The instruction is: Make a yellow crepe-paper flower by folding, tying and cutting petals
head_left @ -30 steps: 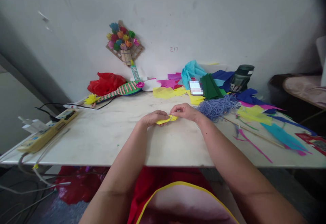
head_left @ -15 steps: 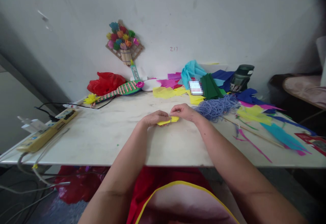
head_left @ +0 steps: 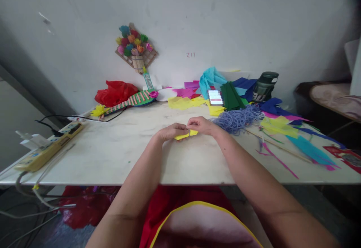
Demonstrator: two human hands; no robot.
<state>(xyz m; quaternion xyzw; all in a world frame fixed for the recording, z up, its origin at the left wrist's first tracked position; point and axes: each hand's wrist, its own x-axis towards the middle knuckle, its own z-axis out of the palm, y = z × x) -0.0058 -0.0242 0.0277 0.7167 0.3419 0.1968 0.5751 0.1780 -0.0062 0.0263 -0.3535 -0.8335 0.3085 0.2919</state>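
Observation:
Over the middle of the table, my left hand is closed on a small folded piece of yellow paper, its fingers across the top of the left part. The paper looks narrowed at its middle, with its right end showing past my left fingertips. My right hand is right beside it, fingers bent into a pinch just above that middle. Whatever the right fingertips hold is too small to make out. Just behind and right of my right hand lies a loose heap of bluish-purple string.
Coloured paper sheets, such as a green stack, lie along the back with a dark bottle. A thin stick and paper scraps are at right. At left are a power strip, a decorated green lute-shaped craft and a red plastic bag.
The view has shifted very slightly. My right fingers have shifted a little over the middle of the yellow paper, while my left hand keeps its hold.

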